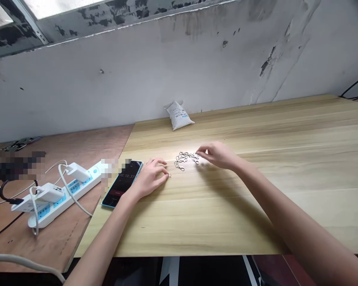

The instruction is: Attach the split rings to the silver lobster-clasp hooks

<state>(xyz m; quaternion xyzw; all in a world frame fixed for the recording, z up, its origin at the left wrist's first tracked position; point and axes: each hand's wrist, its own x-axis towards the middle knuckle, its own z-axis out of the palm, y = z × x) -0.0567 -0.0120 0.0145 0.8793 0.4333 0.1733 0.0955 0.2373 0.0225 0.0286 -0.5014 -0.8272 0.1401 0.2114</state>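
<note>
Several small silvery metal clasps and rings lie in a loose cluster on the light wooden table. My right hand is at the cluster's right edge, thumb and forefinger pinched together at the metal pieces; what is between the fingertips is too small to make out. Left of the cluster, my left hand rests low over the table with its fingers curved. Its thumb and forefinger close on a small metal ring. A phone showing a timer lies beside that hand, partly behind it.
A white plastic packet stands near the wall at the back. On the reddish board at the left lies a white power strip with chargers and cables. A grey cable crosses the lower left corner.
</note>
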